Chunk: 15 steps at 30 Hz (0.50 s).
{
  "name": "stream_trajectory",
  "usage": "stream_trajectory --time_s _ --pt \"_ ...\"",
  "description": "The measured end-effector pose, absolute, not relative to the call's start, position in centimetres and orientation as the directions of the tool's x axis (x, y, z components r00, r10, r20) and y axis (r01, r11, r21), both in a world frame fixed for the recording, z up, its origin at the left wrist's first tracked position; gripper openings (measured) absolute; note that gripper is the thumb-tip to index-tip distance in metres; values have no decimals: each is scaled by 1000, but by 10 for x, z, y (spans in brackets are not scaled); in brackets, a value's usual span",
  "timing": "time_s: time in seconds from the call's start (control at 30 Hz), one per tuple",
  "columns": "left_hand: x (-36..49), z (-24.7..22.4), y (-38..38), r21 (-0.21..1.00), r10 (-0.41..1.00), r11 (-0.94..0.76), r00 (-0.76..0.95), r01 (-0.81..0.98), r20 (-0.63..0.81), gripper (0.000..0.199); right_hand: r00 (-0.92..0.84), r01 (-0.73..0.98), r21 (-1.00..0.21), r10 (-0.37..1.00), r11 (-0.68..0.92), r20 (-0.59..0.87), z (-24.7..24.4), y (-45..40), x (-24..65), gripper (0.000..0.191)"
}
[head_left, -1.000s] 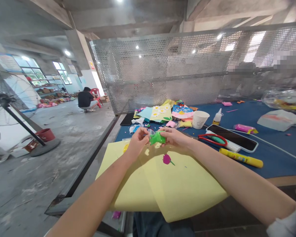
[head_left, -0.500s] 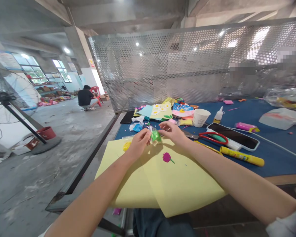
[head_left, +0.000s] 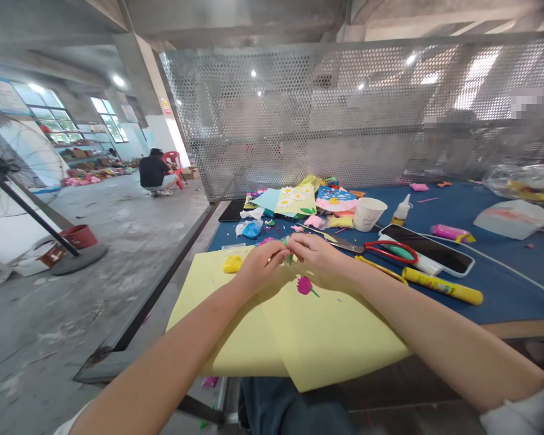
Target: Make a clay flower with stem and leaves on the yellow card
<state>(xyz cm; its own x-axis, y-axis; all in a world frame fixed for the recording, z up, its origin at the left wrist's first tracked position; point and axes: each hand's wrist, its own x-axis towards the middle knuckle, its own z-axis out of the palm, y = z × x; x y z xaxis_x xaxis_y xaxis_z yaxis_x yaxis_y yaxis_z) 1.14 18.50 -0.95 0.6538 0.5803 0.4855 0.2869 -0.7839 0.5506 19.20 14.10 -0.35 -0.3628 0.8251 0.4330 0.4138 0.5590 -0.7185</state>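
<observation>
Your left hand (head_left: 263, 266) and right hand (head_left: 320, 254) pinch a small green clay piece (head_left: 290, 260), mostly hidden, between their fingertips above a yellow card sheet (head_left: 254, 344). A magenta clay flower (head_left: 304, 286) with green stem is already on the sheet; a yellow clay lump (head_left: 232, 263) sits apart, not yet shaped.
</observation>
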Motion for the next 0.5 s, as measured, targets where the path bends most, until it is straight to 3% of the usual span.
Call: stream_trajectory --time_s 0.2,0.3,0.43,0.5 --pt "16 -7 181 746 720 -628 529 221 449 25 -221 373 -839 916 397 335 -1 144 186 27" --pt "16 -4 180 830 788 -530 464 176 405 21 -217 421 -811 914 405 343 -1 147 187 21" --pt "15 -2 180 847 799 -510 448 152 400 21 -177 474 -771 904 424 389 -3 150 191 14" --pt "14 -3 181 840 794 -517 459 163 399 23 -166 539 -692 866 481 472 -3 150 193 9"
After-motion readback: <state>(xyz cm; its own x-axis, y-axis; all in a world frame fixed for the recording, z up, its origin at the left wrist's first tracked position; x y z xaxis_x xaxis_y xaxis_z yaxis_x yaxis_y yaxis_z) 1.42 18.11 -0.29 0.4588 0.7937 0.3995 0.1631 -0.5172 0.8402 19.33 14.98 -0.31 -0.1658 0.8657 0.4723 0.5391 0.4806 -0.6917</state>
